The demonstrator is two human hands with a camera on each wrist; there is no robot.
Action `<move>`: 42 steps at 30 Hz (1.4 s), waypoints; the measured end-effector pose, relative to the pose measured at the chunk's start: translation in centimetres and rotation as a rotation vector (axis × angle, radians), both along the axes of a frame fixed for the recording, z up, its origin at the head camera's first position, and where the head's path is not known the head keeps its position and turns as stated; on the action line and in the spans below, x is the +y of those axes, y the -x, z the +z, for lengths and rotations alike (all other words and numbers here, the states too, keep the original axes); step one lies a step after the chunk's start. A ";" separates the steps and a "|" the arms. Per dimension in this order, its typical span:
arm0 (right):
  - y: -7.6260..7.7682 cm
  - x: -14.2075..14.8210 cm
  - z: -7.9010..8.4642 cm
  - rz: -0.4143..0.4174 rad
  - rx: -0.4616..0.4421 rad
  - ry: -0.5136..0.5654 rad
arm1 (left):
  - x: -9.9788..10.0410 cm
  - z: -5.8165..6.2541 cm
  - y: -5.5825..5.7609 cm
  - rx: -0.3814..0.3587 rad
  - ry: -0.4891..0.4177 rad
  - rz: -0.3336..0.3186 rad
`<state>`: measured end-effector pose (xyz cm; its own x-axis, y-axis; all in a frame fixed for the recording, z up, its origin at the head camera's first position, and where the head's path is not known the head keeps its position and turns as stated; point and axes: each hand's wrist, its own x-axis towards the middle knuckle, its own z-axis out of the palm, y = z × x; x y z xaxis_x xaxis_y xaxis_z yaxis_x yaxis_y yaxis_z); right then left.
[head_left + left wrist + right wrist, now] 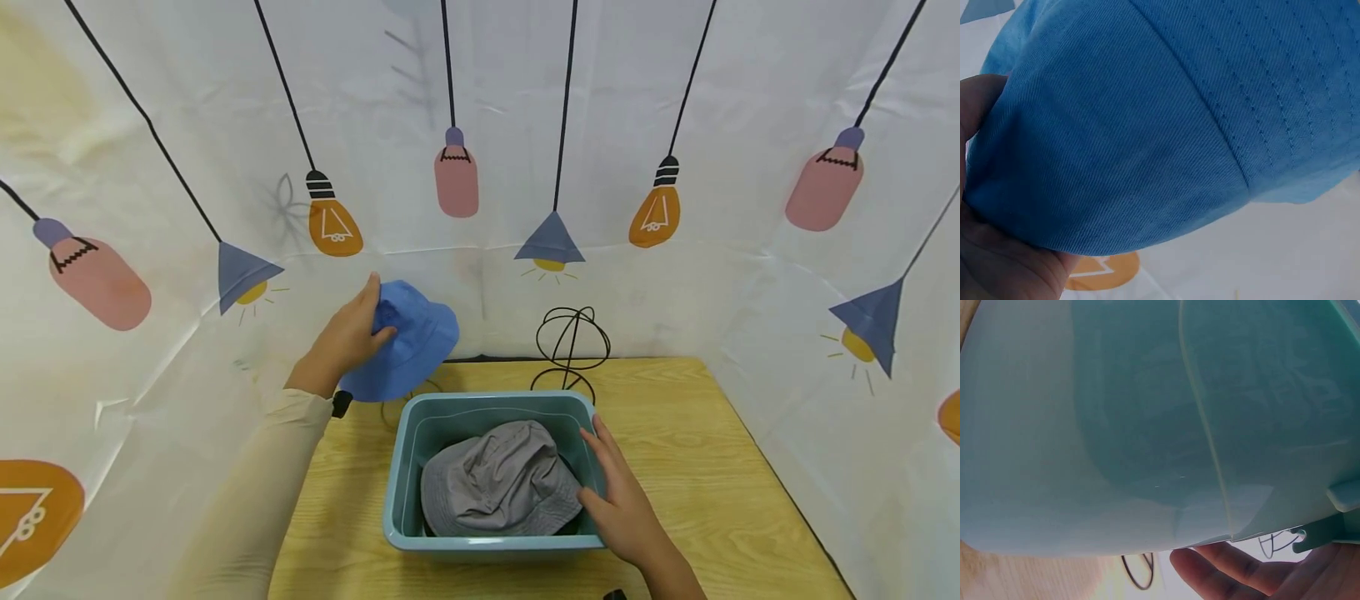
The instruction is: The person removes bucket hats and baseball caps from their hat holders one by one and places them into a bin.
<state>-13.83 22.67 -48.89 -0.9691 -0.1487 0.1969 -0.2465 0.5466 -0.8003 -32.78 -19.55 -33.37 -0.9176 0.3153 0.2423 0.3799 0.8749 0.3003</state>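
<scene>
My left hand [347, 337] holds a blue bucket hat [416, 342] up beyond the basin's back left corner, thumb on the near side of the crown. In the left wrist view, the hat's smooth crown [1116, 137] and stitched brim [1291, 81] fill most of the picture. A teal plastic basin [491, 543] stands on the table, with a crumpled grey cloth hat [506, 479] lying inside it. My right hand [626, 504] rests at the basin's right rim, its fingers extended. From the right wrist, those fingers [1229, 569] show along the basin's outer wall [1147, 425].
A black wire stand [572, 354] rises behind the basin's right back corner. Part of another wire stand [386, 414] shows below the blue hat. The wood-patterned table [675, 417] meets a white backdrop [495, 292] printed with hanging lamps.
</scene>
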 end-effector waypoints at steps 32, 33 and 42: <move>-0.1 -0.2 0.1 0.006 -0.013 0.010 | 2.1 4.7 -2.8 0.165 -0.010 -0.057; -0.1 -0.2 0.1 0.006 -0.014 0.007 | 2.1 4.9 -2.9 0.174 -0.012 -0.056; -0.2 -0.2 0.3 0.009 -0.016 0.015 | 3.5 6.0 -4.4 0.213 -0.025 -0.095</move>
<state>-13.67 22.47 -48.55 -0.9709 -0.1544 0.1831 -0.2379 0.5327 -0.8121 -28.40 -16.05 -27.37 -0.8110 0.3897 0.4364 0.5178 0.8253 0.2252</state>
